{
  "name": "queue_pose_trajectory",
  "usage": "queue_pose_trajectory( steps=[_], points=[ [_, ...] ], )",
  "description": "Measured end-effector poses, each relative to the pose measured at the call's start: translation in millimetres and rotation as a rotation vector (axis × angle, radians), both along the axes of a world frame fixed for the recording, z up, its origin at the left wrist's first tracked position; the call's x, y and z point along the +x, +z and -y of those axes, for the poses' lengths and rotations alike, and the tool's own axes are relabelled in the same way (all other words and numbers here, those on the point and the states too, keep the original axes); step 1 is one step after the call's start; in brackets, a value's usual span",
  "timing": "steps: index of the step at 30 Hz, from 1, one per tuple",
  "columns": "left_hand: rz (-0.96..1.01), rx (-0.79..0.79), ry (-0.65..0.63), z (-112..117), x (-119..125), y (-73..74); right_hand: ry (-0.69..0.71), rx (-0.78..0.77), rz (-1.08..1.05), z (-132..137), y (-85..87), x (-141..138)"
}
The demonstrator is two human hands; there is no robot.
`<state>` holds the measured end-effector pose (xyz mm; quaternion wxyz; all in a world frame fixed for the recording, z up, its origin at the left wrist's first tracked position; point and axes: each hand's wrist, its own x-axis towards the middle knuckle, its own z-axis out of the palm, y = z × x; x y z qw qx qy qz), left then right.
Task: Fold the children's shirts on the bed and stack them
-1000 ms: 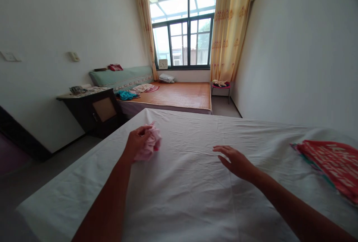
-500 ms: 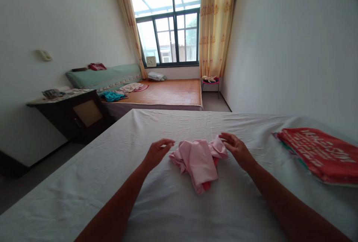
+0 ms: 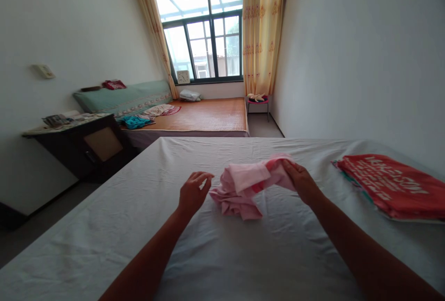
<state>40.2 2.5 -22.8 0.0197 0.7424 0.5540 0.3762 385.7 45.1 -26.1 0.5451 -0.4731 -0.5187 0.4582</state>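
A crumpled pink garment (image 3: pixel 245 185) lies on the white sheet (image 3: pixel 222 240) of the bed in front of me. My right hand (image 3: pixel 301 181) grips the garment's right end and lifts it a little off the sheet. My left hand (image 3: pixel 193 193) hovers just left of the pink heap, fingers bent and apart, holding nothing.
A folded red cloth with white lettering (image 3: pixel 392 185) lies on the sheet at the right, on top of other folded pieces. Beyond the bed stand a dark cabinet (image 3: pixel 86 145), a low bed with an orange mat (image 3: pixel 205 114), a small stool (image 3: pixel 257 101) and a window (image 3: pixel 205 36).
The pink garment left my left hand and came down on the sheet between both hands. My right hand has now taken hold of its right end and raised it.
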Motion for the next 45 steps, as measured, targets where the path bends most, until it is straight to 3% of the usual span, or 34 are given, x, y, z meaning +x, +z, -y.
queue_pose_trajectory(
  steps=[3,5,11,13,16,21,25,27,31,33,35,38,41,43,45],
  points=[
    [0.216,-0.031,0.037,-2,-12,10.4,-0.024,-0.001,-0.225,2,12.7,5],
    [0.283,-0.06,-0.008,0,-10,15.0,0.095,0.004,-0.198,7,16.6,7],
    [0.215,-0.098,-0.348,23,43,15.7,0.59,-0.035,0.06,39,23.0,-12],
    [0.156,-0.125,-0.423,29,57,12.0,0.657,-0.051,0.08,48,26.9,-20],
    [0.178,-0.179,-0.447,30,61,8.9,0.528,-0.063,-0.085,48,33.5,-26],
    [0.507,-0.247,-0.311,14,33,20.0,0.144,0.074,-0.543,23,46.2,-8],
    [0.741,-0.31,-0.29,7,-1,29.5,0.093,0.123,-0.699,15,54.4,18],
    [0.774,-0.376,-0.338,6,-14,30.6,0.193,0.058,-0.518,18,55.7,30],
    [0.705,-0.412,-0.32,7,-14,28.5,0.539,-0.052,0.346,18,50.7,46],
    [0.617,-0.389,-0.305,6,0,25.4,0.498,0.045,0.718,13,42.4,47],
    [0.498,-0.367,-0.342,8,21,19.2,0.34,0.152,0.944,6,29.0,41],
    [0.253,-0.313,-0.392,13,56,3.4,0.235,0.178,1.107,2,3.2,23],
    [-0.034,-0.244,-0.337,19,78,-12.8,0.29,0.149,1.15,6,-15.1,2],
    [-0.141,-0.215,-0.291,18,80,-17.0,0.319,0.173,1.117,9,-15.9,-8],
    [-0.109,-0.198,-0.252,13,71,-12.9,0.256,0.218,0.983,9,-7.7,-10]
  ],
)
